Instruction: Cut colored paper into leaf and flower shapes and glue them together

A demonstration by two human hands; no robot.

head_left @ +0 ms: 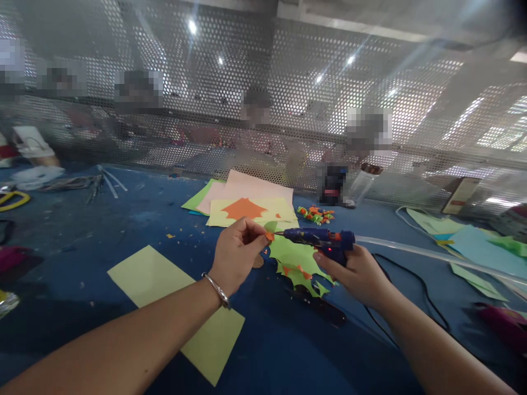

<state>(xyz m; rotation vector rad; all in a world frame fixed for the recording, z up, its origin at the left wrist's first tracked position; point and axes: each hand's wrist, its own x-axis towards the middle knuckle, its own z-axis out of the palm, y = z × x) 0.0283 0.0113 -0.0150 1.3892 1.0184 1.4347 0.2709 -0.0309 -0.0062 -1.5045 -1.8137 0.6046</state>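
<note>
With left hand (236, 253) nearly closed, pinches orange scrap (269, 236); with right hand (363, 277) wrapped round glue gun (310, 236), aims it toward left hand.

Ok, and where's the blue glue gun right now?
In the head view, the blue glue gun is just right of centre, held in the right hand and aimed left at the small orange piece in the left hand.
</note>
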